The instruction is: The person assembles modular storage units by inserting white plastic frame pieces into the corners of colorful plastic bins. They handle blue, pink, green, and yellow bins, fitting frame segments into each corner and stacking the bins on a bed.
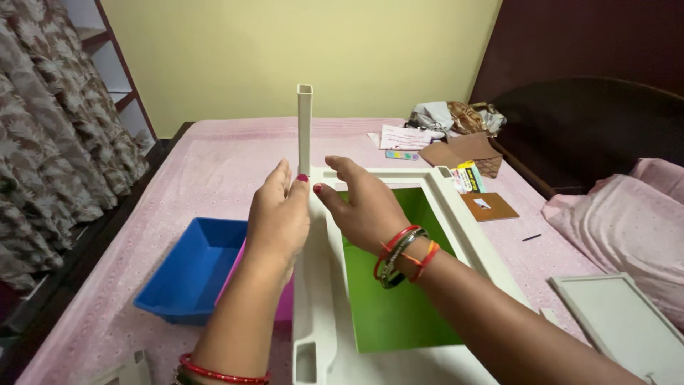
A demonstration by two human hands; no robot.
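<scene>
My left hand [278, 217] grips a white square hollow post [305, 128] that stands upright at the near-left corner of a white plastic frame [467, 221]. My right hand [363, 207] hovers just right of the post over the frame's edge, fingers spread, thumb close to the post. Inside the frame lies a green panel [392, 299]. Both wrists wear bangles.
A blue plastic tray [192, 267] sits left of the frame on the pink bed cover, a pink piece beside it. A white flat panel [627, 324] lies at the right near a pink pillow [627, 221]. Papers, cardboard and small boxes [456, 146] lie at the far side.
</scene>
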